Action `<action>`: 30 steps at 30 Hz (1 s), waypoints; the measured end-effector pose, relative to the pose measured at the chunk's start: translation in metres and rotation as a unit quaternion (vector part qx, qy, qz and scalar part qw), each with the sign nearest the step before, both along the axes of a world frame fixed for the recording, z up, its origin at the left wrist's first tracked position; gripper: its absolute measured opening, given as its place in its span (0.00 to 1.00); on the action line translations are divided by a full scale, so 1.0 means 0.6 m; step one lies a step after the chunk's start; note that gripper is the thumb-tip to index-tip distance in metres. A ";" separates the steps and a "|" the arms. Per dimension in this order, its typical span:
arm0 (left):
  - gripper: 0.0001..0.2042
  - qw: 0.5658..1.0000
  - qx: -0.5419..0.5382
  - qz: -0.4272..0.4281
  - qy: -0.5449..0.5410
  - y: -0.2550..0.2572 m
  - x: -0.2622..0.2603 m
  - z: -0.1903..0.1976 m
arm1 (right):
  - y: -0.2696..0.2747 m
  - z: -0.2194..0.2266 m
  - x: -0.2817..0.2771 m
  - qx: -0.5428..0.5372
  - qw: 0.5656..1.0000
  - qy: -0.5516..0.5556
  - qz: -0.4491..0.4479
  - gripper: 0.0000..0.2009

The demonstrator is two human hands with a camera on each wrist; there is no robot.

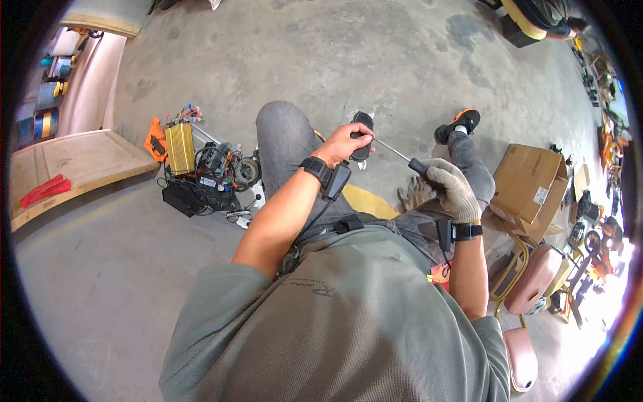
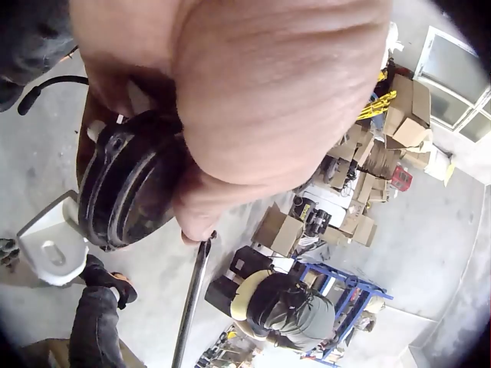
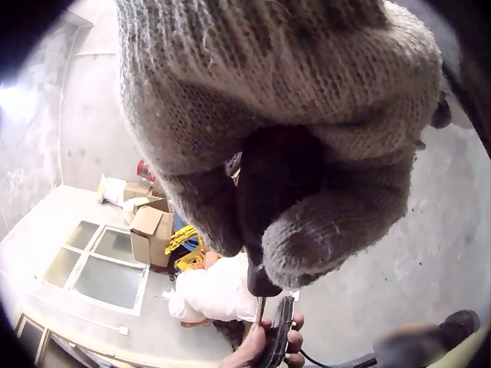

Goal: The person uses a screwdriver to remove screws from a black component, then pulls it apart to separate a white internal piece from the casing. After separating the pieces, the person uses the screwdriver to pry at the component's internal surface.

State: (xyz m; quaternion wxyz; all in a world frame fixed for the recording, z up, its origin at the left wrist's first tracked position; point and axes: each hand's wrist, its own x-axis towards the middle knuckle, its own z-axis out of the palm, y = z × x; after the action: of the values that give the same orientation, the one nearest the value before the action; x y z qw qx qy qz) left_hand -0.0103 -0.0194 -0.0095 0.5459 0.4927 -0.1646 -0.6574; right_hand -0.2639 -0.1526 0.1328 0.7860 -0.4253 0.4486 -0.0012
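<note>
My bare left hand [image 1: 343, 142] holds a round black part [image 2: 130, 184] with a ridged rim. Beside its lower edge in the left wrist view is a white bracket [image 2: 57, 241] with a slot. In my right hand [image 1: 455, 187], which wears a knitted grey glove, is the dark handle of a screwdriver [image 1: 392, 149]. Its metal shaft points left, and the tip is right at my left thumb, close by the black part. A loose grey glove [image 1: 415, 194] lies between my legs, near the right hand.
To the left are a gold metal box [image 1: 180, 149], tangled wires and black units on the floor. Beyond them a low wooden platform [image 1: 80, 161] carries a red item [image 1: 45, 191]. A cardboard box [image 1: 527, 182] and pink padded seats [image 1: 534, 278] stand right. Another person [image 1: 546, 15] is far right.
</note>
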 end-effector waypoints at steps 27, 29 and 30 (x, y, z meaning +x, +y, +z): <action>0.05 0.996 0.010 -0.047 -0.073 0.000 -0.001 0.024 | -0.001 0.033 0.004 -0.104 0.990 0.061 0.068 0.15; 0.05 0.996 0.010 -0.051 -0.077 0.000 -0.002 0.019 | -0.002 0.035 0.004 -0.108 0.989 0.060 0.075 0.15; 0.05 0.996 0.009 -0.052 -0.077 0.001 -0.002 0.017 | -0.001 0.037 0.004 -0.114 0.989 0.054 0.078 0.15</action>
State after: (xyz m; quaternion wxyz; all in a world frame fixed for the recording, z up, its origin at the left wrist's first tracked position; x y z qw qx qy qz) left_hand -0.0116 -0.0189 0.0006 0.4924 0.5377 -0.2251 -0.6463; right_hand -0.2613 -0.1532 0.1548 0.7044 -0.5455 0.4530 0.0321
